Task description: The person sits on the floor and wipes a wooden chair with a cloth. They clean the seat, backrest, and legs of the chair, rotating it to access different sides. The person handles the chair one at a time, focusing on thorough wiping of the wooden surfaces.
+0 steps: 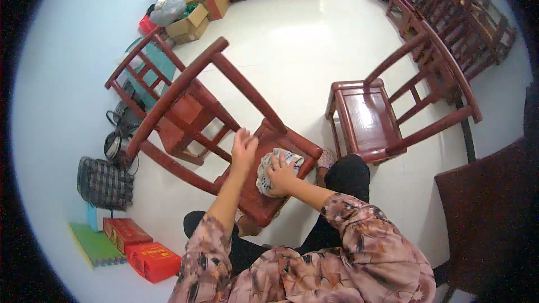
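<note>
Red-brown wood forms the chair (252,199) at the working position, with its seat (268,206) between the person's knees and its curved backrest (191,73) toward the upper left. A pale cloth (264,171) with dark spots lies bunched on the seat, directly beneath the right hand (282,175). The step in hand appears to be wiping the seat.

Recommended method, judged from this position:
1. Flatten the cloth into a pad; bunched fabric probably spreads pressure unevenly.
2. Press with the palm and all fingers, keeping the force level.
3. Make straight, overlapping strokes and carry each stroke to the seat edges.
4. Work into the joints where the backrest posts meet the seat, as dust would likely collect there.
5. Brace the chair with the free hand; a sideways push could slide or tilt the frame.
6. Turn the cloth to a cleaner face if it begins to smear.

Hand condition:
- Right hand: closed loosely over the cloth, fingers bent and slightly separated, pressing the fabric against the seat. Direct contact with the wood cannot be confirmed.
- Left hand (243,145): raised beside the backrest, fingers loosely extended and apart, with 0 objects visibly held. Whether it touches the chair cannot be determined
</note>
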A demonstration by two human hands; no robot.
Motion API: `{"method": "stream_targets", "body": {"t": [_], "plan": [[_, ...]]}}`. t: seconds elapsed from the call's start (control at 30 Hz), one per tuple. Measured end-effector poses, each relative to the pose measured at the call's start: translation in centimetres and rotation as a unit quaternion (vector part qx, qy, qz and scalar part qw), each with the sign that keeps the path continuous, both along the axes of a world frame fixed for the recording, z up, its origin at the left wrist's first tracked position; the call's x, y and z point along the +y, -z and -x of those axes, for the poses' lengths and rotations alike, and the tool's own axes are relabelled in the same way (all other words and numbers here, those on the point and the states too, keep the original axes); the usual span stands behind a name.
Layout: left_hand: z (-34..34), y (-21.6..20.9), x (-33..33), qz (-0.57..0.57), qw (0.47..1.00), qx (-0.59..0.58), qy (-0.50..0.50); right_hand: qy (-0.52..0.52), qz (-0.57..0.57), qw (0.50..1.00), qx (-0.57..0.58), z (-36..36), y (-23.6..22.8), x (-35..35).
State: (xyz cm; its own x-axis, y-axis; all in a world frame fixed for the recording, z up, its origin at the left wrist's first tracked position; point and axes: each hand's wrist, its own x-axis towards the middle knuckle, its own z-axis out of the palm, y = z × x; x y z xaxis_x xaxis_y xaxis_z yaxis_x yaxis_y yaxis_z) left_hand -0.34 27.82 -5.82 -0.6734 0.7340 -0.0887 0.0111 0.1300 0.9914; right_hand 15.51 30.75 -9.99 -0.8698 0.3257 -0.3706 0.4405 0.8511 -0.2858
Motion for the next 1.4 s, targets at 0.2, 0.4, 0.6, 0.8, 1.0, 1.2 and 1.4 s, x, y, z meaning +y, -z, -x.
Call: {"method": "stream_targets", "body": {"t": [0.2,0.4,0.6,0.8,1.0,1.2,1.4], "plan": [[-0.8,-2.7,11.8,0.102,0.974,-0.181,-0.09,0.088,0.06,0.984,0.142,0.1,0.4,1.9],[-1.1,2.2,13.8,0.06,0.963,-0.236,-0.117,0.21,0.204,0.939,0.181,0.5,0.6,3.8],[0.5,2.3,11.2,-0.037,0.961,-0.268,-0.047,0.198,0.527,0.743,0.363,-0.4,-3.4,8.9],[3.6,-1.2,1.8,-0.159,0.942,-0.293,-0.032,0.329,0.618,0.515,0.494,-5.1,-6.9,13.8],[5.3,-4.0,-5.1,-0.276,0.903,-0.302,-0.133,0.165,0.449,0.809,0.341,-3.4,-6.9,7.2],[7.9,-5.1,-7.6,-0.273,0.883,-0.291,-0.247,-0.05,0.169,0.911,0.374,-0.5,-10.1,0.1],[10.6,-3.9,-8.3,-0.277,0.891,-0.298,-0.201,-0.002,0.127,0.931,0.342,1.8,-10.5,-4.3]]}}
